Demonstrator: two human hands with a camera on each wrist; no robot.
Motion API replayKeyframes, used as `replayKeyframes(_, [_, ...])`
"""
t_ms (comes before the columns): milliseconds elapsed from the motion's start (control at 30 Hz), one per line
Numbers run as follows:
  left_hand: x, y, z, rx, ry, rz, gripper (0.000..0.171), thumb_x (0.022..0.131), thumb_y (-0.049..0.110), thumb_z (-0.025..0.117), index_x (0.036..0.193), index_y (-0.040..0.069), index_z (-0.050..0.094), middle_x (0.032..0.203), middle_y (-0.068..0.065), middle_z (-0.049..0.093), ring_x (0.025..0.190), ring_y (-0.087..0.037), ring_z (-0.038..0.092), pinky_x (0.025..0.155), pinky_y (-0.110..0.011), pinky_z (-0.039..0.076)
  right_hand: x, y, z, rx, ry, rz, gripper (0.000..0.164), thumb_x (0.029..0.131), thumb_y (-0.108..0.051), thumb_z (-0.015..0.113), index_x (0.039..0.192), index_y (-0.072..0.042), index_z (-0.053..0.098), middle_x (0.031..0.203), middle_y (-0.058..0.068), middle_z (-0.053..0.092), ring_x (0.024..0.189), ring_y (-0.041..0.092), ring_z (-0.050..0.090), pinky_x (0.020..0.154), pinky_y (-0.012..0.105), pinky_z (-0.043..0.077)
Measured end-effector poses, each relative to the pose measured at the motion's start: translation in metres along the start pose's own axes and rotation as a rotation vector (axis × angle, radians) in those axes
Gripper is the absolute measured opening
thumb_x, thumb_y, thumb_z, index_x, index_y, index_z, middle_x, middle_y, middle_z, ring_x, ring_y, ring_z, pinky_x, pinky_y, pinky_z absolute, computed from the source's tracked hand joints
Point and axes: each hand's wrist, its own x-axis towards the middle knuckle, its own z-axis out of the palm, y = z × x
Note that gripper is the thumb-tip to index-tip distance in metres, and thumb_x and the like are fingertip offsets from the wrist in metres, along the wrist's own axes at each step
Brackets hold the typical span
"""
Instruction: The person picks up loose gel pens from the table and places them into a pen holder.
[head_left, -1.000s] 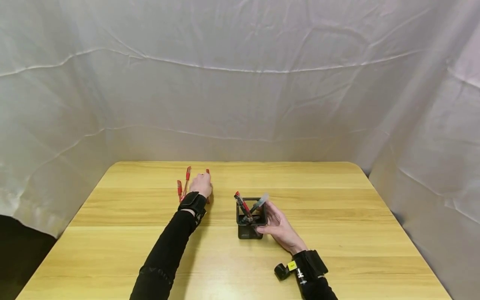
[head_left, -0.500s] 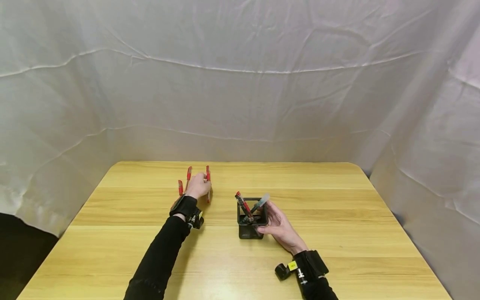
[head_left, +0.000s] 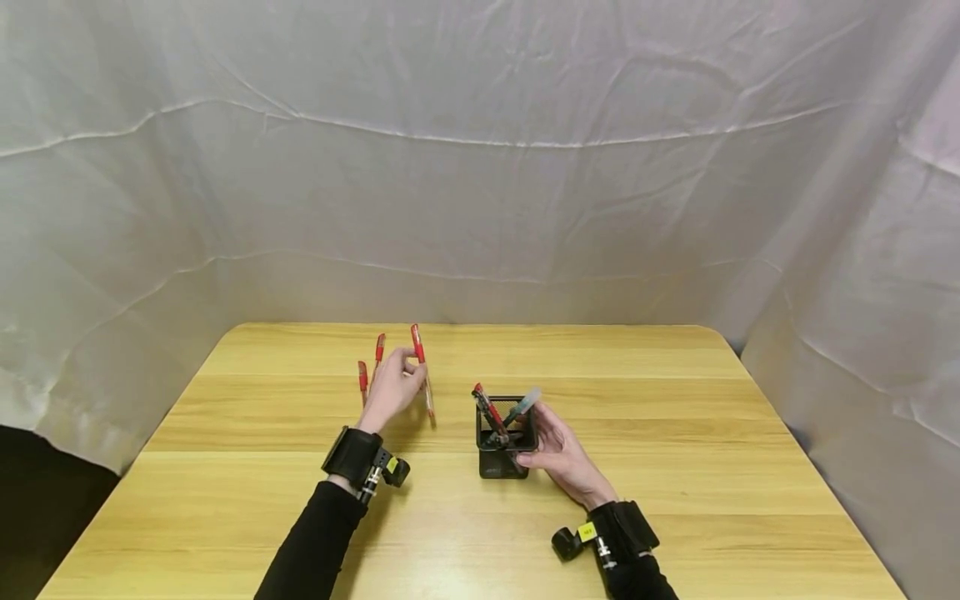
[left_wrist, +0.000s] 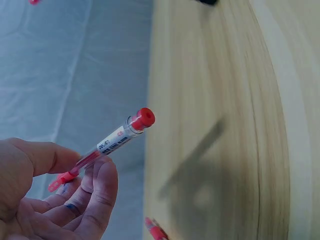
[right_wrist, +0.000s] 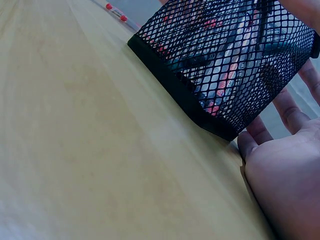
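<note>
My left hand (head_left: 390, 390) pinches a red-capped pen (head_left: 418, 346) between thumb and fingers, above the table's left half. In the left wrist view, the clear barrel (left_wrist: 112, 143) slants up to a red end plug, and its shadow falls on the wood beside it. My right hand (head_left: 567, 460) grips the right side of a black mesh pen holder (head_left: 502, 465), thumb at the front and fingers behind. Several pens lean inside the holder, among them a red one (head_left: 491, 410) and one with a pale, clear cap (head_left: 527, 401). The holder's mesh wall (right_wrist: 225, 65) fills the top of the right wrist view.
Two more red-capped pens lie left of my left hand, a nearer pen (head_left: 363, 377) and a farther pen (head_left: 379, 345), both partly hidden by the hand. The wooden table (head_left: 675, 400) ends at a pale hanging sheet (head_left: 480, 208) at the back and sides.
My left hand has lifted the pen off the table and drawn back toward me, the pen's lower end swinging to the right. The right hand and holder have stayed in place.
</note>
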Motion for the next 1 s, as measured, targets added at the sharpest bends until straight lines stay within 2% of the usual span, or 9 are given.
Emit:
replayKeyframes(100, [-0.009, 0.006, -0.002, -0.068, 0.011, -0.004, 0.044, 0.100, 0.012, 0.057, 0.139, -0.006, 0.049, 0.101, -0.023, 0.072, 0.084, -0.034, 0.073, 0.076, -0.037, 0.059, 0.000, -0.001, 0.001, 0.013, 0.004, 0.006, 0.106, 0.084, 0.001, 0.072, 0.158, 0.006, -0.004, 0.166, 0.027, -0.008, 0.152, 0.038, -0.012, 0.114, 0.003, 0.020])
replayKeyframes(167, [-0.015, 0.010, -0.003, -0.125, 0.021, -0.005, 0.045, 0.100, 0.012, 0.057, 0.140, -0.006, 0.047, 0.102, -0.023, 0.072, 0.084, -0.035, 0.073, 0.077, -0.035, 0.060, -0.001, -0.001, 0.001, 0.019, 0.007, 0.009, 0.106, 0.083, 0.001, 0.073, 0.158, 0.006, -0.003, 0.167, 0.027, -0.007, 0.153, 0.037, -0.011, 0.114, 0.003, 0.020])
replayKeyframes(233, [-0.021, 0.014, -0.005, -0.162, 0.040, 0.007, 0.045, 0.099, 0.012, 0.058, 0.139, -0.005, 0.047, 0.102, -0.023, 0.072, 0.084, -0.034, 0.074, 0.076, -0.031, 0.059, -0.001, -0.001, 0.001, 0.025, 0.008, 0.008, 0.107, 0.083, 0.001, 0.073, 0.158, 0.005, -0.003, 0.167, 0.026, -0.007, 0.156, 0.026, -0.002, 0.115, 0.004, 0.021])
replayKeyframes(300, [-0.027, 0.019, -0.007, -0.186, 0.068, 0.028, 0.043, 0.099, 0.011, 0.059, 0.138, -0.003, 0.048, 0.100, -0.021, 0.073, 0.083, -0.031, 0.074, 0.073, -0.024, 0.056, -0.001, -0.001, 0.001, 0.025, 0.006, 0.004, 0.107, 0.083, 0.001, 0.073, 0.158, 0.006, -0.003, 0.166, 0.027, -0.007, 0.156, 0.010, 0.011, 0.114, 0.004, 0.022])
replayKeyframes(367, [-0.034, 0.024, -0.008, -0.205, 0.097, 0.053, 0.041, 0.098, 0.010, 0.061, 0.136, -0.001, 0.050, 0.098, -0.019, 0.074, 0.081, -0.026, 0.074, 0.071, -0.019, 0.054, -0.001, -0.001, 0.001, 0.026, 0.004, -0.001, 0.106, 0.083, 0.001, 0.073, 0.158, 0.006, -0.003, 0.166, 0.028, -0.006, 0.149, -0.006, 0.024, 0.115, 0.004, 0.023])
replayKeyframes(433, [-0.042, 0.029, -0.009, -0.223, 0.124, 0.083, 0.038, 0.097, 0.010, 0.062, 0.133, 0.002, 0.052, 0.096, -0.017, 0.074, 0.080, -0.022, 0.074, 0.072, -0.018, 0.054, -0.001, -0.001, 0.001, 0.025, 0.000, -0.005, 0.106, 0.083, 0.001, 0.072, 0.158, 0.006, -0.003, 0.165, 0.029, -0.005, 0.141, -0.015, 0.031, 0.114, 0.004, 0.023])
replayKeyframes(667, [-0.063, 0.044, -0.007, -0.331, 0.214, 0.261, 0.029, 0.095, 0.006, 0.066, 0.122, 0.000, 0.056, 0.094, -0.018, 0.076, 0.085, -0.012, 0.075, 0.078, -0.018, 0.060, -0.002, -0.001, 0.001, 0.014, -0.008, -0.005, 0.105, 0.084, 0.000, 0.072, 0.157, 0.006, -0.004, 0.165, 0.029, -0.007, 0.140, -0.017, 0.030, 0.114, 0.003, 0.021])
replayKeyframes(867, [-0.074, 0.055, -0.010, -0.328, 0.361, 0.440, 0.025, 0.090, 0.000, 0.071, 0.111, -0.003, 0.058, 0.088, -0.016, 0.077, 0.080, 0.001, 0.069, 0.077, -0.014, 0.059, -0.002, -0.001, 0.002, 0.001, -0.010, -0.023, 0.105, 0.084, 0.001, 0.071, 0.156, 0.009, -0.005, 0.164, 0.031, -0.006, 0.139, -0.015, 0.032, 0.113, 0.004, 0.023])
replayKeyframes(1000, [-0.077, 0.060, -0.011, -0.315, 0.400, 0.504, 0.025, 0.088, -0.002, 0.072, 0.110, -0.003, 0.060, 0.086, -0.015, 0.077, 0.078, 0.003, 0.067, 0.075, -0.013, 0.058, -0.002, 0.000, 0.001, -0.001, -0.011, -0.020, 0.106, 0.084, 0.000, 0.072, 0.156, 0.009, -0.005, 0.164, 0.031, -0.005, 0.139, -0.016, 0.032, 0.112, 0.003, 0.023])
